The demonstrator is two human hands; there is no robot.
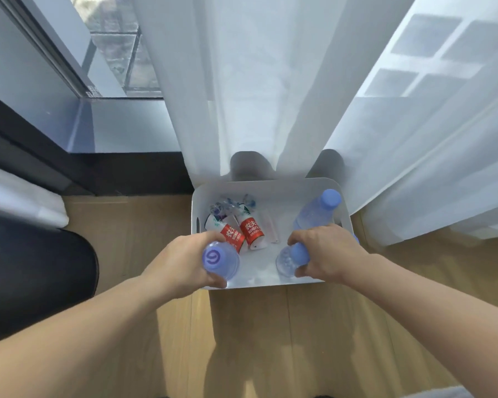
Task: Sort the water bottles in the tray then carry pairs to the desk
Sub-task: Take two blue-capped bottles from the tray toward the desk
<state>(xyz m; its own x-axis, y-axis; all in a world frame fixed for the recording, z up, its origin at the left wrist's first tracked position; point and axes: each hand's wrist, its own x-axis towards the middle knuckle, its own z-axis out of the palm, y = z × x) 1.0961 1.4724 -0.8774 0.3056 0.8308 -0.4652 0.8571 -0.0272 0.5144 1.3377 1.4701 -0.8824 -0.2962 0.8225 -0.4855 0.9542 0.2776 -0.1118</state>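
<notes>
L hand [181, 262] is at the near-left corner of the white tray [285, 188], fingers and thumb curled tight round a clear water btl [224, 267]. Its purple cap faces up at me w/ a white swirl mark like a "9"; no other writing readable on it.

R hand [328, 251] is at the tray's near-right corner, fingers wrapped round a 2nd purple-cap btl [286, 262] just below the cap.

A 3rd purple-cap btl [316, 211] leans in the tray's far-right corner, just beyond my R hand.

Inside the tray, left of middle, 2 red-label btls [251, 229] lie side by side, printed 农夫 w/ Latin letters approx "NONGFU". Crumpled clear plastic [230, 203] sits at the tray's far-left. Tray is on the wood floor [270, 326], its far edge against a white curtain [242, 81].
</notes>
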